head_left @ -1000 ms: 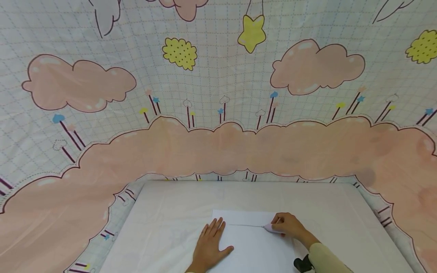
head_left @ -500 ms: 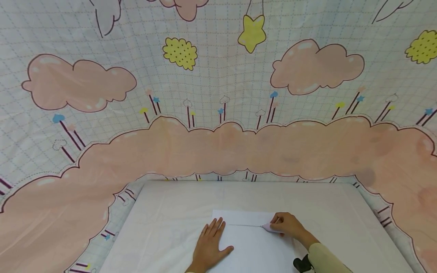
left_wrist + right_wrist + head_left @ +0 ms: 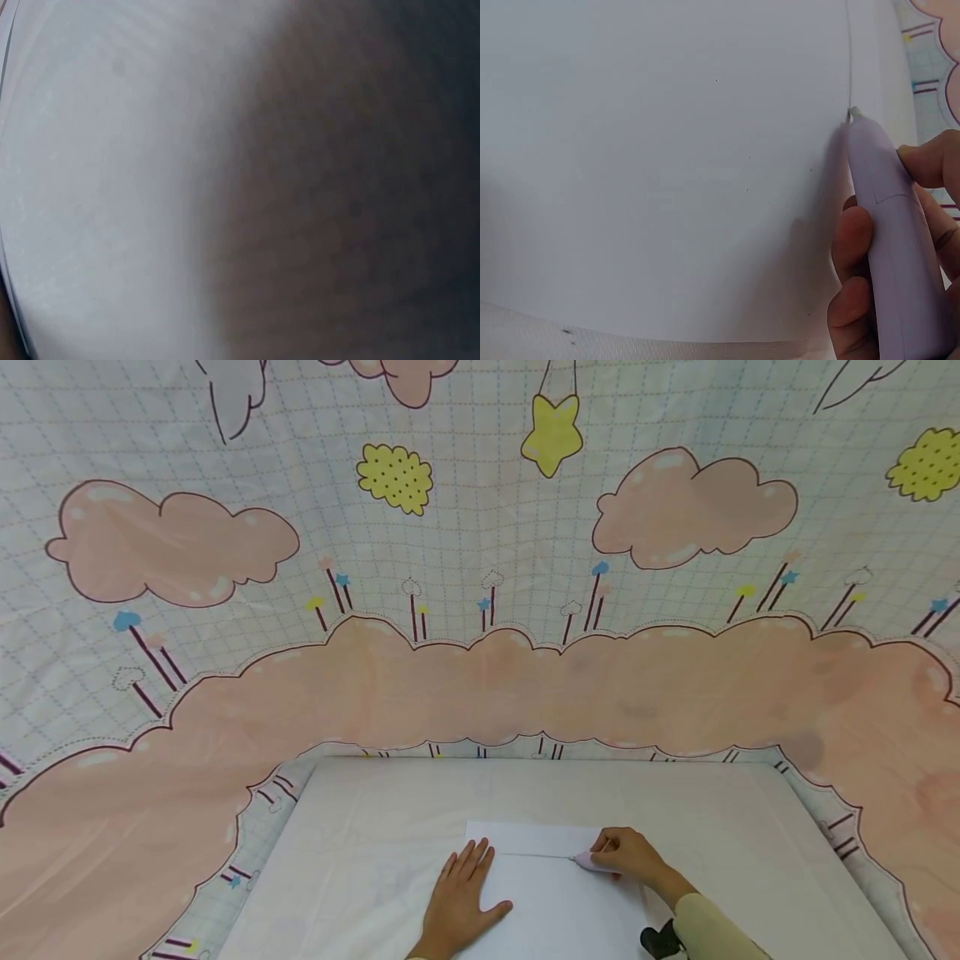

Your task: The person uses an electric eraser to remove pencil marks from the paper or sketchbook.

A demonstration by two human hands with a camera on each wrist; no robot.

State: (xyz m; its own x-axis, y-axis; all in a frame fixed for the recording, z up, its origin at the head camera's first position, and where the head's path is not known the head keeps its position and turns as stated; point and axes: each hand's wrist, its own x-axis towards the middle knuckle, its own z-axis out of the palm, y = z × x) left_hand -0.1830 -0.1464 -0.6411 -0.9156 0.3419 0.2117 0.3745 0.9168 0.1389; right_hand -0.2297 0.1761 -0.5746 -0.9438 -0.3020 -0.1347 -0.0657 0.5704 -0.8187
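While a cartoon-cloud cloth (image 3: 480, 677) backs the white table (image 3: 360, 827), the paper sheet (image 3: 555, 910) lies flat under the left hand (image 3: 461, 902), fingers straight; the right hand (image 3: 630, 856) grips a lilac pen (image 3: 889, 225), its tip on the sheet's line.

Bright even light from my head view, backdrop bowed at edges, my left wrist view a dark blur, soft shadow by my pen (image 3: 889, 225)
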